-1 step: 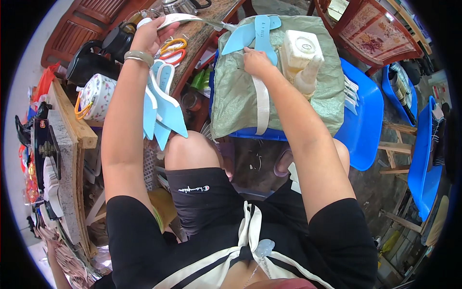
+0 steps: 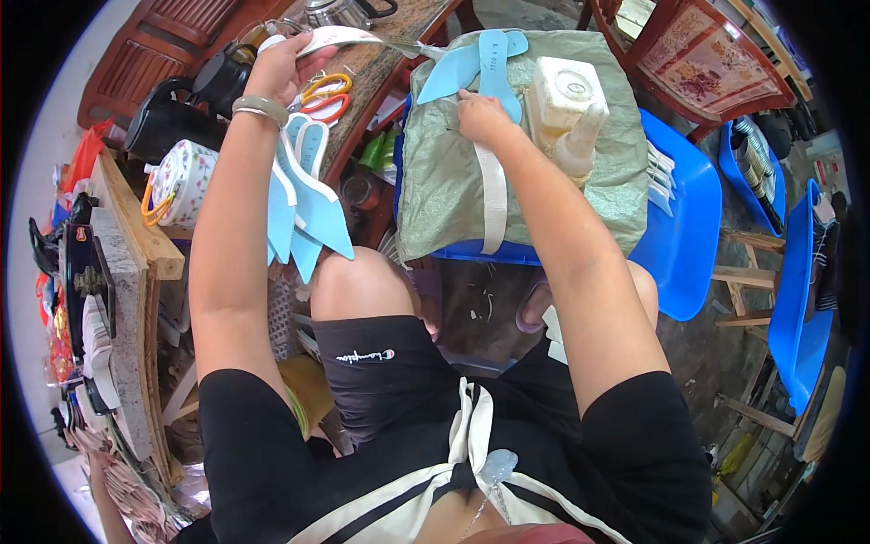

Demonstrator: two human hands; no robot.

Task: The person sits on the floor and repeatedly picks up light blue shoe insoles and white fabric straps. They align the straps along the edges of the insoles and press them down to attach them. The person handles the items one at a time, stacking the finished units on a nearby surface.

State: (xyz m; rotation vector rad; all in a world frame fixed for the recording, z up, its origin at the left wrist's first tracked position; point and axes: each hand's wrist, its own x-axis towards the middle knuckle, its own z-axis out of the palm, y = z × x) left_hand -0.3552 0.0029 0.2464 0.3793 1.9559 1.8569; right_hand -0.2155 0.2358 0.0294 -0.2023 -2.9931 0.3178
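My left hand (image 2: 288, 71), raised at the upper left, has its fingers curled round a white strip (image 2: 340, 34). That strip arcs right toward the covered work surface (image 2: 435, 199), where its far end is narrow and hard to make out. My right hand (image 2: 487, 118) is closed, its fingertips pressed at the edge of a light blue insole-shaped piece (image 2: 450, 72); a second blue piece (image 2: 494, 63) lies across it. A wide white band (image 2: 494, 204) runs from beneath my right hand to the near edge. More blue pieces with white edging (image 2: 317, 213) hang beside my left forearm.
A white square bottle (image 2: 569, 95) with a nozzle stands right of my right hand. Orange-handled scissors (image 2: 333, 107) lie on the table edge near a flowered pot (image 2: 186, 177). Blue tubs (image 2: 684, 236) and a wooden chair (image 2: 711, 59) are at the right.
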